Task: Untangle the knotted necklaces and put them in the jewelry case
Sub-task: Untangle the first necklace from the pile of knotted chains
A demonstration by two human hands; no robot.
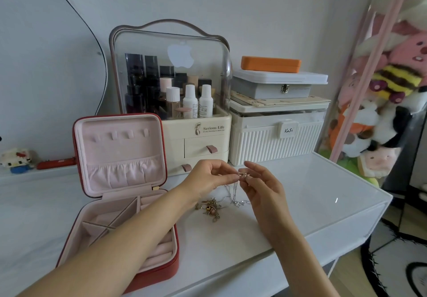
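Above the middle of the white surface [300, 204], the left hand [205, 177] and right hand [261, 188] pinch a silver necklace [235, 190], apparently at its pendant; a gold tangle [211, 207] lies beneath, beside the open jewelry case [120, 204] at the left front edge

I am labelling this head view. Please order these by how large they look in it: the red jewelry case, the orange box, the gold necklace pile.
1. red jewelry case, open and near the camera, so nearness adds to it
2. orange box, farther back
3. gold necklace pile
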